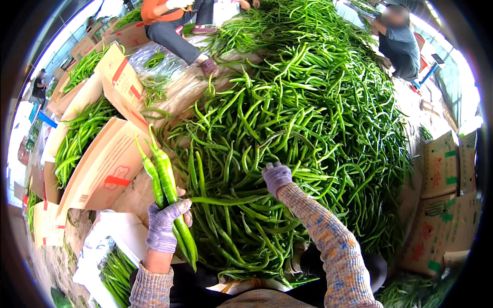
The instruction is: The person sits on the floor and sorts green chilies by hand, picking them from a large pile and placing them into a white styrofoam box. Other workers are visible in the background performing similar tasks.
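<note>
My left hand (165,223), in a purple knitted glove with bare fingertips, is closed around a few long green chili peppers (165,175). Their stems point up and away from me. A further pepper reaches sideways from near that hand over the heap. My right hand (276,177), gloved alike, rests at the near part of a large heap of green chili peppers (308,115). Its fingers are bent and partly hidden, so whether it grips a pepper cannot be told.
An open cardboard box (104,169) of peppers stands left; a white-lined box (127,231) with peppers is at lower left. Stacked cartons (431,231) stand right. One person (173,34) sits beyond the heap at upper left, another (398,46) is at upper right.
</note>
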A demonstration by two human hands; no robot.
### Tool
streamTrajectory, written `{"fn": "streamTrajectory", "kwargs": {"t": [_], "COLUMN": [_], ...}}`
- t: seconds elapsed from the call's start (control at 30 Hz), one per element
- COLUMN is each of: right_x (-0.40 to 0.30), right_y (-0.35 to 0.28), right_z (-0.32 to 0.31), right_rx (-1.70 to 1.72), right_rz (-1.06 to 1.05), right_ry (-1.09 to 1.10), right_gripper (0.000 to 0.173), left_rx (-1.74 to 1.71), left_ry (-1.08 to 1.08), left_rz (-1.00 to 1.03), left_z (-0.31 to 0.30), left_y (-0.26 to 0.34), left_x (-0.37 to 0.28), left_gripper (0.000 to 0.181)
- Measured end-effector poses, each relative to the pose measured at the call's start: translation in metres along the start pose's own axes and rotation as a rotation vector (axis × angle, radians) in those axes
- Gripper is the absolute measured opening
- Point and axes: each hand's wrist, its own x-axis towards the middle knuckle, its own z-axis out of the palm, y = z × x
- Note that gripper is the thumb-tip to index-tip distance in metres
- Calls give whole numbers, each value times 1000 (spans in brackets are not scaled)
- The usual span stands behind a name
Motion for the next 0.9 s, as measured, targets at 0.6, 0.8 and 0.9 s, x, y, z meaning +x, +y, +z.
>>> {"fn": "streamTrajectory", "kwargs": {"t": [0.6, 0.8, 0.9], "right_x": [-60, -43, -42], "right_y": [-42, 77, 56], "right_z": [-33, 54, 24], "right_rx": [447, 203, 170], "right_rz": [173, 482, 312], "right_ry": [273, 330, 680], "right_gripper": [11, 23, 17], "left_rx": [-102, -115, -150], "left_ry": [9, -71, -68], "left_rz": [69, 148, 164], "left_z": [-25, -29, -34], "left_y": [8, 12, 17], "left_x": [-21, -16, -19], "left_gripper": [26, 28, 29]}}
